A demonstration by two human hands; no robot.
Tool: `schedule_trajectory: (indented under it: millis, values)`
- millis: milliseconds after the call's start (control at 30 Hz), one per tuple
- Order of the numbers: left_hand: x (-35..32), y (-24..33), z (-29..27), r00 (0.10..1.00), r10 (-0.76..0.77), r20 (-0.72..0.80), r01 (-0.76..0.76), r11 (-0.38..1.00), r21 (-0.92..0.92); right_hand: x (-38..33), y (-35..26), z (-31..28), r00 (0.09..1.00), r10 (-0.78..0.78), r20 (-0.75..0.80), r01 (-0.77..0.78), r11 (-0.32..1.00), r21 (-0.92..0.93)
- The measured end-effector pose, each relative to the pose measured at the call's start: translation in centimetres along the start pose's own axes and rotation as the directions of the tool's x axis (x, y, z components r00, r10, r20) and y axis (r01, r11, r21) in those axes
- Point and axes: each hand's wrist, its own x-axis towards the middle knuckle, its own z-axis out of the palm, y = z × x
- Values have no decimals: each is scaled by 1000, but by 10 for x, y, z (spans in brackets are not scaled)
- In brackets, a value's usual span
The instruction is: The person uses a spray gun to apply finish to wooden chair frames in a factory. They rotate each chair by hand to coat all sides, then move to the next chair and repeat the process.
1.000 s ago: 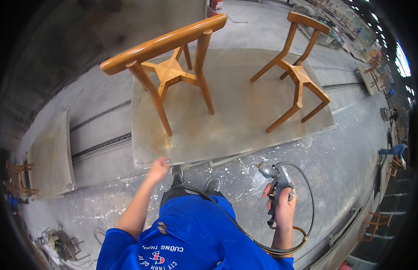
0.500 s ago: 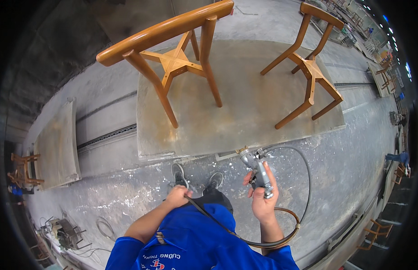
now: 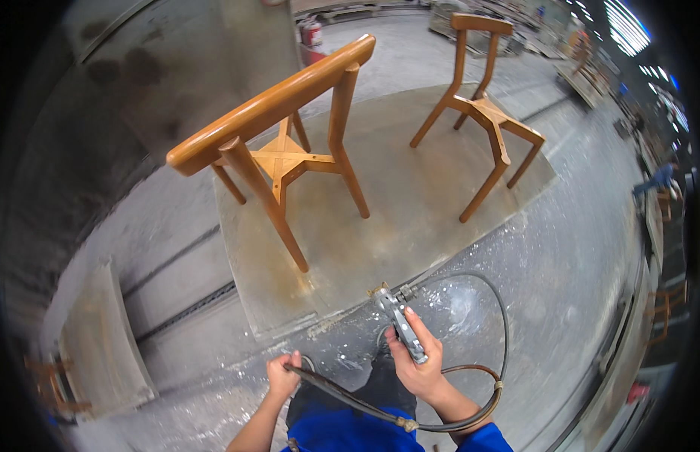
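My right hand (image 3: 421, 365) is wrapped round the handle of a metal spray gun (image 3: 399, 322), its head pointing forward and left over the near edge of a wide flat board (image 3: 391, 248). From the gun a dark hose (image 3: 506, 324) loops right and back under my right forearm. My left hand (image 3: 283, 374) is closed on a stretch of that hose in front of my body. Beyond the gun stand two wooden chair frames without seat pads: a larger-looking one (image 3: 278, 105) at left, its backrest toward me, and another (image 3: 478, 105) at right.
A second board (image 3: 101, 346) lies at the left with a wooden chair frame (image 3: 55, 380) by it. A chain track (image 3: 188, 310) runs across the floor to the main board. A dark wall (image 3: 139, 90) rises at far left. At far right is a person in blue (image 3: 657, 179).
The view has tilted and shifted, bringing a red fire extinguisher into sight at the back. My right hand has closed further round the spray gun's handle. My left hand still grips the hose.
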Motion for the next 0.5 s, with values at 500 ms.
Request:
schedule_trajectory:
  millis: [500]
  values:
    - [17, -209, -95, 984, 153, 94, -162, 983, 90, -99, 83, 155, 930, -77, -361, 98, 994, 40]
